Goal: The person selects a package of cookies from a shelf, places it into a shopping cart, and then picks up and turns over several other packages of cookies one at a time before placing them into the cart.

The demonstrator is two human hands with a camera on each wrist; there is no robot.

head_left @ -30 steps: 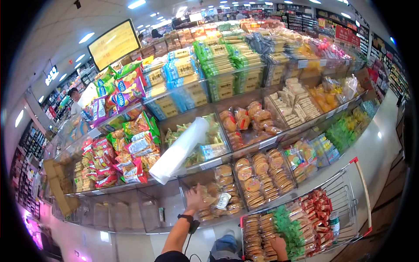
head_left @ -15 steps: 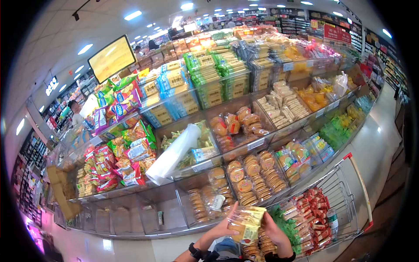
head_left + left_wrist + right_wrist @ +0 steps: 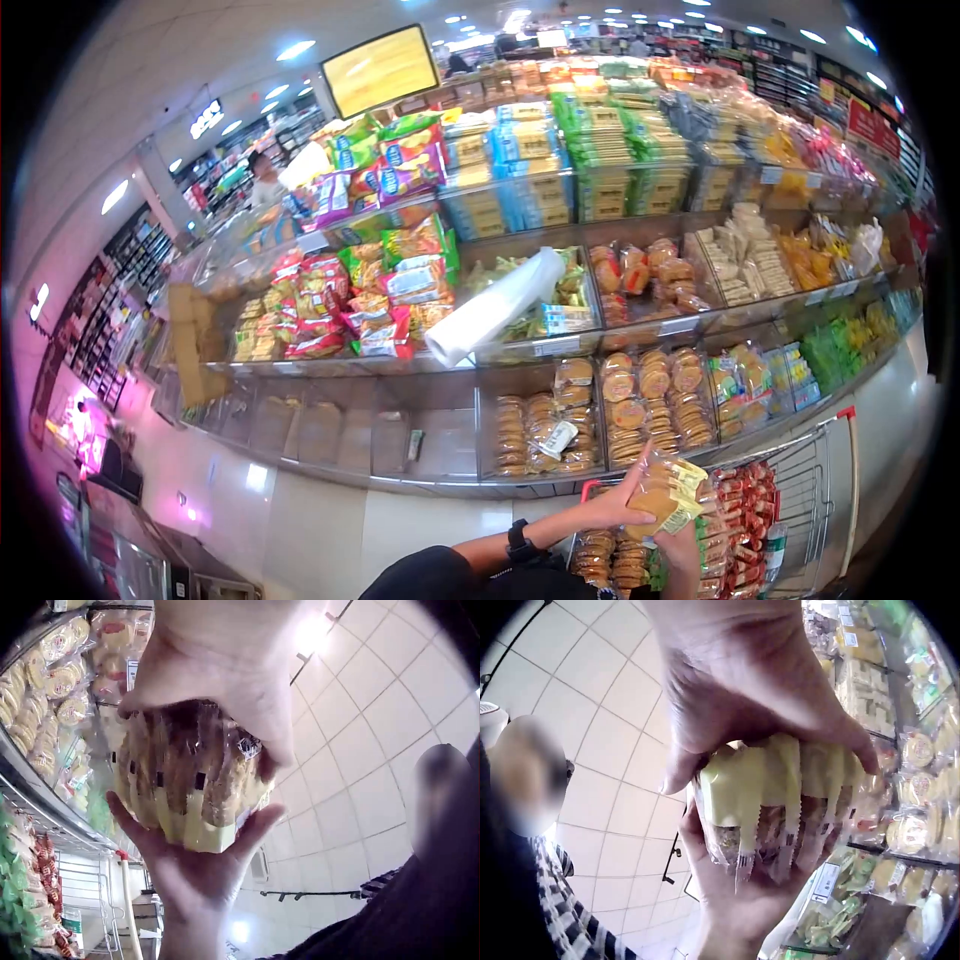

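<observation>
Between both hands is a bunch of wrapped round biscuits point(image 3: 660, 497) in clear packets with pale yellow ends, stacked side by side. My left hand point(image 3: 608, 510) grips it from the left, with fingers and thumb spread over one end, as the left wrist view shows. From the opposite end my right hand point(image 3: 682, 550) holds it, thumb and fingers on either side. The packets point(image 3: 195, 776) stand edge-on in a tight row. Beneath the hands in the head view is a shopping cart point(image 3: 852, 480) with more biscuit packets point(image 3: 597, 558) inside.
Red-wrapped snacks point(image 3: 745, 525) also lie in the cart. Ahead, clear bins hold biscuits point(image 3: 655, 385), with bagged snacks point(image 3: 320, 300) above. A white plastic bag roll point(image 3: 495, 305) lies across the middle tier. A cardboard piece point(image 3: 195, 345) stands at the left corner.
The left hand has come from the lower bin to the cart, where both hands took hold of the biscuit packets. The view has since turned left, and the hands appear farther right.
</observation>
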